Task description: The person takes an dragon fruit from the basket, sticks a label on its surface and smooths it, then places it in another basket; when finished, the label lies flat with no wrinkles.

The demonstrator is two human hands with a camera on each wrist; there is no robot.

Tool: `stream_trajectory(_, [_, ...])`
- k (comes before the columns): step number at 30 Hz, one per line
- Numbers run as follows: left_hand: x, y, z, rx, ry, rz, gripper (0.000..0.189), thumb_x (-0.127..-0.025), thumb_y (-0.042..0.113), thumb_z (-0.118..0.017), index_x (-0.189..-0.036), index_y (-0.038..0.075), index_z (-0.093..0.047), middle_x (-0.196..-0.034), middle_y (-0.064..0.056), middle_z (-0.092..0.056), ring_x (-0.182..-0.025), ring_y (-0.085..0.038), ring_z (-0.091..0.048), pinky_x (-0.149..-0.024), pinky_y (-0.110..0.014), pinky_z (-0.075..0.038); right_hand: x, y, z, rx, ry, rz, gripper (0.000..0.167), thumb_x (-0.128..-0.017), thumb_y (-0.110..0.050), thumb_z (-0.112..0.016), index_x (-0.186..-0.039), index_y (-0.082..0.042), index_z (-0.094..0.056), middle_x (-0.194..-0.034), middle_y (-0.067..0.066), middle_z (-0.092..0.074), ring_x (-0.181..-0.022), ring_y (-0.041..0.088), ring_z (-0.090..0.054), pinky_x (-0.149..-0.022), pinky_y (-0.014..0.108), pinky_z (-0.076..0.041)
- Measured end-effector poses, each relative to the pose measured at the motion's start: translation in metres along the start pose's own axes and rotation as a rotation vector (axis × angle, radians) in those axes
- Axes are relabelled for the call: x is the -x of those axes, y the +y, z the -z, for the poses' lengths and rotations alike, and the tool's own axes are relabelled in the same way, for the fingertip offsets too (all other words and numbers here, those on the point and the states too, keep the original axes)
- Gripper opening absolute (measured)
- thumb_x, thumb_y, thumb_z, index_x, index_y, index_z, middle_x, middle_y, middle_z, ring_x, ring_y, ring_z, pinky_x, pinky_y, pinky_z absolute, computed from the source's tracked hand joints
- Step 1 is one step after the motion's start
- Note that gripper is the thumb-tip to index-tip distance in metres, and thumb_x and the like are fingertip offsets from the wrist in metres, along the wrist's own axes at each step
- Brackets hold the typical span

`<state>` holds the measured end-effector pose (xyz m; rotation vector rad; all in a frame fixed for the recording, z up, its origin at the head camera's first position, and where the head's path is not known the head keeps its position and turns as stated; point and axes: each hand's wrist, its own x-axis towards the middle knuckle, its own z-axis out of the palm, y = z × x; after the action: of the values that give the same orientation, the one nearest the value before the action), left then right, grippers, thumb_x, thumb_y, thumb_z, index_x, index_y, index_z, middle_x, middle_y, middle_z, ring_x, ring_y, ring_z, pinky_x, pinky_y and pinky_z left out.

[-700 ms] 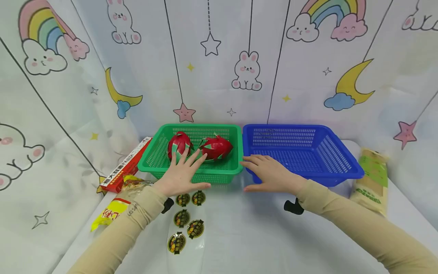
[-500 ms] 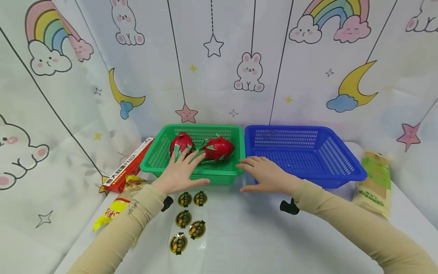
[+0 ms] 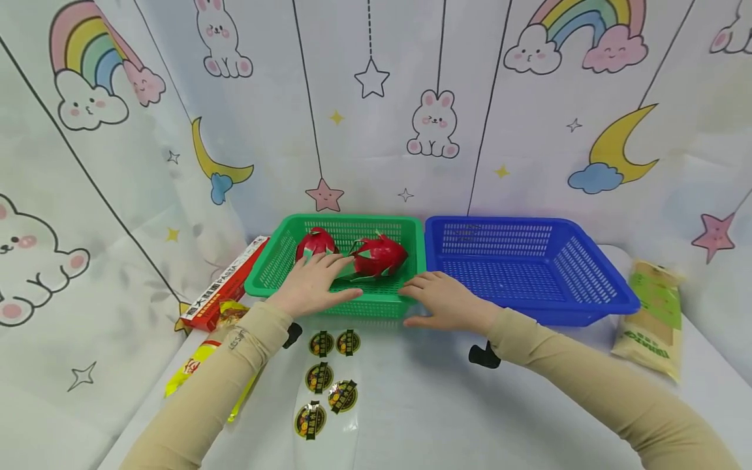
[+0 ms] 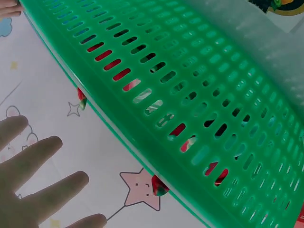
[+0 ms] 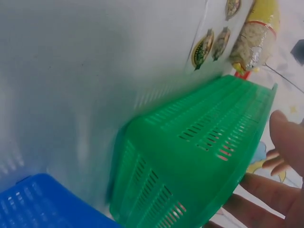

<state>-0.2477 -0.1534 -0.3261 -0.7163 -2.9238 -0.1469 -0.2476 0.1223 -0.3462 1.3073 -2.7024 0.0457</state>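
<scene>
Two red dragon fruits, one on the left (image 3: 315, 240) and one on the right (image 3: 380, 256), lie in a green plastic basket (image 3: 376, 307). Over its front rim reaches my left hand (image 3: 311, 286), palm down with fingers spread, overlapping the left fruit in the head view. My right hand (image 3: 444, 304) is at the front right corner of the same basket. In the right wrist view its fingertips (image 5: 251, 183) are right at the green rim, with the thumb apart. Through the slots of the basket wall (image 4: 156, 90), red patches of fruit show in the left wrist view.
A blue basket (image 3: 564, 316) stands against the green one's right side. Left are a red pasta box (image 3: 226, 287) and a yellow bag (image 3: 194, 365); a green-and-tan bag (image 3: 652, 320) lies far right. Several round stickers (image 3: 319, 377) on a clear sheet lie in front.
My right hand has moved left, from the gap between the baskets to the green basket's corner. My left hand has lowered slightly at its rim. The whole scene has shifted slightly right in view.
</scene>
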Motion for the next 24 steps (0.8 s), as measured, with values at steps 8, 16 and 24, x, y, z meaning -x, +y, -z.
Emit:
stream_trajectory(8, [-0.018, 0.002, 0.005, 0.021, -0.038, 0.032, 0.077, -0.083, 0.07, -0.041, -0.141, 0.019, -0.039, -0.14, -0.006, -0.043, -0.129, -0.03, -0.037, -0.108, -0.056, -0.022, -0.004, -0.002, -0.004, 0.024, 0.027, -0.011, 0.044, -0.086, -0.039, -0.062, -0.119, -0.01, -0.061, -0.109, 0.004, -0.066, -0.109, 0.025, -0.057, -0.097, 0.044, -0.042])
stream_trajectory(16, [-0.04, 0.006, 0.008, 0.066, -0.04, 0.036, 0.076, -0.083, 0.069, -0.042, -0.142, 0.02, -0.038, -0.141, -0.006, -0.043, -0.128, -0.03, -0.039, -0.106, -0.055, -0.026, -0.006, 0.0, -0.015, 0.029, 0.131, 0.001, 0.03, -0.084, -0.021, -0.067, -0.112, -0.011, -0.064, -0.101, 0.001, -0.069, -0.099, 0.02, -0.063, -0.091, 0.04, -0.047])
stream_trajectory(24, [-0.066, 0.01, 0.009, 0.105, -0.072, 0.046, 0.073, -0.084, 0.067, -0.042, -0.141, 0.023, -0.038, -0.142, -0.005, -0.041, -0.129, -0.03, -0.038, -0.106, -0.053, -0.029, -0.008, -0.001, -0.02, 0.007, 0.154, -0.03, 0.027, -0.083, -0.017, -0.068, -0.109, -0.011, -0.066, -0.099, 0.002, -0.069, -0.093, 0.019, -0.064, -0.085, 0.035, -0.05])
